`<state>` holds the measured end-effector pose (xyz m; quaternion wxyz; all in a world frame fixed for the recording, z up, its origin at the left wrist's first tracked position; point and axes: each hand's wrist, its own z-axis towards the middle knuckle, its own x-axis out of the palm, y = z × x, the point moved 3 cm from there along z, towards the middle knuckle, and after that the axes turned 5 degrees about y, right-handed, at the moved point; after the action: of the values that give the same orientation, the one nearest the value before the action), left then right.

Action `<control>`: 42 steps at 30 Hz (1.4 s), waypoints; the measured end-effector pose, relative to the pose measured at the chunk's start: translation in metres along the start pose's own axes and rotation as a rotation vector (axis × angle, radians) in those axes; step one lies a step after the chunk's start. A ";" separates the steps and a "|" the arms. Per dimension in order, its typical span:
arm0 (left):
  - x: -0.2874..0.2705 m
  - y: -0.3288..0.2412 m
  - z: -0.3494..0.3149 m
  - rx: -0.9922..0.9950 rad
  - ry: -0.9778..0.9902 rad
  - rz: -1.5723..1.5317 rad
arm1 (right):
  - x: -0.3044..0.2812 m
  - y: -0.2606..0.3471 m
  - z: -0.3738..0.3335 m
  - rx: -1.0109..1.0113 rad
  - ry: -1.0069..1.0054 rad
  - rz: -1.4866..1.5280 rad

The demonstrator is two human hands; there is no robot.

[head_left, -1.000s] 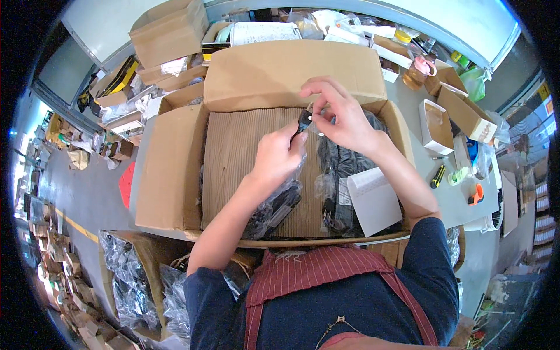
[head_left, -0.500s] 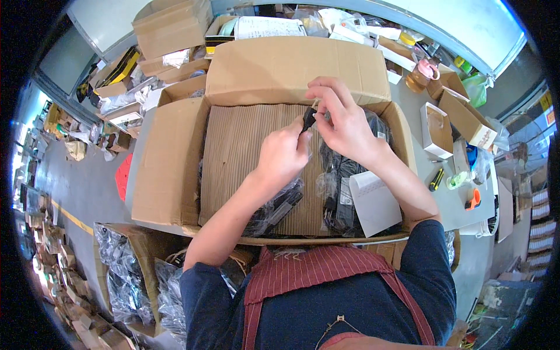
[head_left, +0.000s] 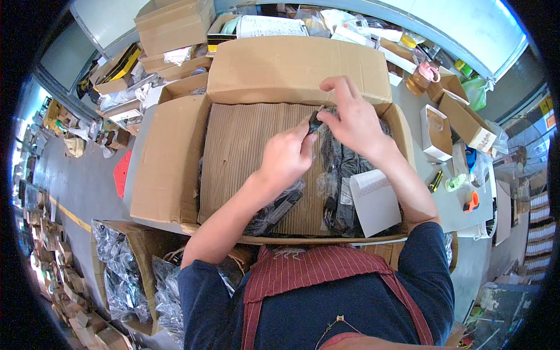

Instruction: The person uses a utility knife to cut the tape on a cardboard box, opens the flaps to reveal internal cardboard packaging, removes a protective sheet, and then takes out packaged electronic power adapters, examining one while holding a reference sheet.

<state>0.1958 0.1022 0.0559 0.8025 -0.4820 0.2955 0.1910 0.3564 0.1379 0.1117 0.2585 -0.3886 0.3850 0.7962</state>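
A small black connector-like piece point(head_left: 315, 122) is pinched between the thumb and fingers of my left hand point(head_left: 287, 153), above the open cardboard box. My right hand point(head_left: 354, 123) comes in from the right. Its thumb touches the black piece's upper end, while its other fingers are raised and spread away from the thumb. Beneath my hands, a ribbed cardboard sheet point(head_left: 251, 140) covers much of the box point(head_left: 166, 163). Black items in clear plastic bags point(head_left: 341, 204) lie along the sheet's right side, and another bagged black item point(head_left: 277, 210) is under my left forearm.
A white paper sheet point(head_left: 374, 204) rests at the box's right front. On the table at right are a small open carton point(head_left: 436, 131), a yellow-black cutter point(head_left: 435, 182), an orange tape-holder-like thing point(head_left: 472, 201) and a pink-lidded jug point(head_left: 421, 80). Bagged goods fill a carton point(head_left: 140, 265) below left.
My right fingers have lifted and spread from their curl around the black piece's tip. The piece and my left hand have shifted slightly right and down.
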 end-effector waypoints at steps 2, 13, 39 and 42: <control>0.000 -0.003 -0.002 0.060 -0.018 -0.002 | -0.004 -0.012 0.005 0.024 -0.013 0.054; -0.059 0.008 -0.004 -0.191 -0.039 -0.493 | -0.020 -0.043 0.005 -0.020 -0.163 0.191; -0.340 0.162 -0.514 -0.938 -1.643 0.045 | 0.003 -0.082 0.013 0.184 -0.031 0.703; -0.326 0.136 -0.363 -0.652 -1.319 0.026 | 0.000 -0.076 0.011 0.149 -0.016 0.719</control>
<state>-0.2351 -0.1633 0.0494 0.6269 -0.4777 -0.3147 0.5290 0.4059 0.1896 0.0851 -0.0072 -0.2022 0.5518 0.8090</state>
